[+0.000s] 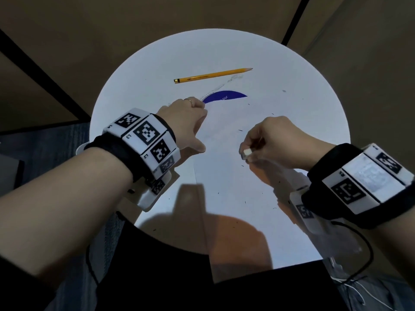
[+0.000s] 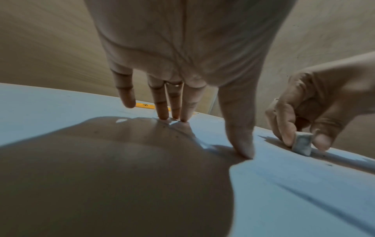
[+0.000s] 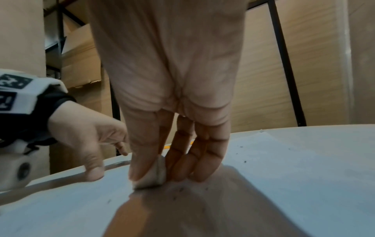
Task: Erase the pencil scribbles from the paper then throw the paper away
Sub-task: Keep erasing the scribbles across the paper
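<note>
A right hand [image 1: 272,140] pinches a small white block eraser [image 1: 247,153] against a smooth sheet of paper [image 1: 224,135] on a round white table [image 1: 325,122]; the left hand [image 1: 186,117], fingers straight, presses the sheet flat. A yellow hexagonal pencil [image 1: 213,75] lies beyond. Scribbles are faint, the paper's edges hard to trace.

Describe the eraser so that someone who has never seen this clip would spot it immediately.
Start at the round white table and the paper spread on it. Near the paper's middle, the right hand pinches a small white eraser and presses it to the sheet. Unlike the long yellow pencil lying untouched farther back, it is a stubby pale block with a greyed face.
</note>
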The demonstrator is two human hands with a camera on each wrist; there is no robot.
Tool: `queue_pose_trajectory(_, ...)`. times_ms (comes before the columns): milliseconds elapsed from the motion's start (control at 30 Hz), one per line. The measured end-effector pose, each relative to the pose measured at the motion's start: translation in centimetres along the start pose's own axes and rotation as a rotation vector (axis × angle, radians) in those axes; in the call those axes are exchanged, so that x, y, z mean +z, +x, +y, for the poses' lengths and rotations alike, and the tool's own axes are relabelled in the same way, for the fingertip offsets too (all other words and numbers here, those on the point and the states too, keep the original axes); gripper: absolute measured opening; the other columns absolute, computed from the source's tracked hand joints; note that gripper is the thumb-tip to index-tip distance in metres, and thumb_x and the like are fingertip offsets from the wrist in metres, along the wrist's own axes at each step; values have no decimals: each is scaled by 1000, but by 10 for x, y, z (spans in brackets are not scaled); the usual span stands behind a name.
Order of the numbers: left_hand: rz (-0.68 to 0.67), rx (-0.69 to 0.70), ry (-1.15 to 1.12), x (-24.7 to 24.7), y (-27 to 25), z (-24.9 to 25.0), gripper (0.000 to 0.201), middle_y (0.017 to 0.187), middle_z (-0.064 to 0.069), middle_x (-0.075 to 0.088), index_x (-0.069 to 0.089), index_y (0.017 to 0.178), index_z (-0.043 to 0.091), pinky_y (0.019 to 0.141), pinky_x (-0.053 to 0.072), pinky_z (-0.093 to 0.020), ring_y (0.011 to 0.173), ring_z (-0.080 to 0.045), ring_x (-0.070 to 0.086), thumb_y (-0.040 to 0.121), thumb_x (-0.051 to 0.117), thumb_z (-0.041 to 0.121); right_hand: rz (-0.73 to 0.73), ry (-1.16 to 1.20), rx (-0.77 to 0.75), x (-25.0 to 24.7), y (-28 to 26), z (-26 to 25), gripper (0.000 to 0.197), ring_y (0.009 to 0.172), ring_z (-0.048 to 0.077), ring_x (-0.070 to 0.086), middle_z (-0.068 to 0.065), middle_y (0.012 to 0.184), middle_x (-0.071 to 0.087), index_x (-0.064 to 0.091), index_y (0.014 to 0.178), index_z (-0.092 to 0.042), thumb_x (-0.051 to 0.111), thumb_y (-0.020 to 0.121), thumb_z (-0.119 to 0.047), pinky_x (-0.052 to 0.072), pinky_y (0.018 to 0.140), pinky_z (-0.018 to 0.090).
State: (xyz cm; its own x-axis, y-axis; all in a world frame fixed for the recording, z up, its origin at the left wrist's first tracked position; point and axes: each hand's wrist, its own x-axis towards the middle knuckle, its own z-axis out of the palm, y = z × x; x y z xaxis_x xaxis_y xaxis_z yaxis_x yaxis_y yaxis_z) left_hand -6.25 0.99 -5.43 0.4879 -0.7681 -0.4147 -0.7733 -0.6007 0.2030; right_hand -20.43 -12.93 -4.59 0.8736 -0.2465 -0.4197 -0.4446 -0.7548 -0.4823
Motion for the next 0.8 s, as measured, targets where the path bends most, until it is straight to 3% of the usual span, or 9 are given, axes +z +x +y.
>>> queue_pose_trajectory(100,-63,16,105,3,-6,-8,97,156,18,5,18,150,24,107,27,-36,139,-11,19,74,69,56,-7,16,4,-8,6,-4,6,59,-2,59,-10,69,68,70,73,-15,73,75,-9,42,58,3)
queue_pose_trajectory(233,-113,40,169,10,-9,-13,113,156,18,-10,1,151,26,112,18,-38,143,-10,8,68,66,65,266,35,-3,-16,32,-14,4,74,11,58,-1,77,66,69,77,-10,67,80,-10,38,59,1)
queue_pose_trajectory(300,-122,41,181,12,-9,-13,117,156,17,-12,-2,151,26,113,14,-40,144,-10,5,66,66,67,332,-8,29,-15,45,-19,7,82,15,59,2,82,66,70,82,-7,64,83,-11,38,60,9)
queue_pose_trajectory(400,-109,47,211,13,-9,-14,118,156,15,-13,-3,151,25,113,12,-43,144,-11,5,65,65,70,281,-111,-12,-6,52,-30,10,88,17,59,7,93,69,68,84,-5,65,84,-16,39,68,19)
queue_pose_trajectory(533,-108,40,239,14,-10,-10,118,157,15,-13,-3,151,26,114,8,-44,144,-11,8,65,65,70,83,-202,-138,5,43,-42,11,75,11,50,4,91,68,63,77,-10,70,81,-18,32,56,8)
queue_pose_trajectory(600,-118,31,252,12,-10,-8,118,157,15,-12,-2,151,25,114,7,-45,144,-12,9,65,66,69,100,-215,-128,-1,45,-42,12,77,11,52,4,95,70,68,84,-6,70,81,-17,34,57,9)
queue_pose_trajectory(700,-131,20,261,8,-10,-6,119,157,14,-11,-2,151,24,114,5,-46,144,-12,9,65,66,69,233,-255,-111,-5,48,-43,17,90,21,60,10,98,70,70,92,-2,62,86,-15,44,70,21)
queue_pose_trajectory(733,-136,18,263,8,-10,-5,119,157,14,-10,-3,151,24,114,4,-46,144,-12,9,65,67,69,218,-273,-125,-2,46,-45,19,88,23,60,11,95,70,70,91,0,60,87,-16,46,71,24)
queue_pose_trajectory(800,-138,19,267,7,-10,-4,120,157,13,-10,-3,151,23,114,4,-47,144,-12,9,65,67,68,107,-286,-165,5,41,-48,16,78,18,56,7,88,68,69,87,-1,63,85,-16,42,61,18)
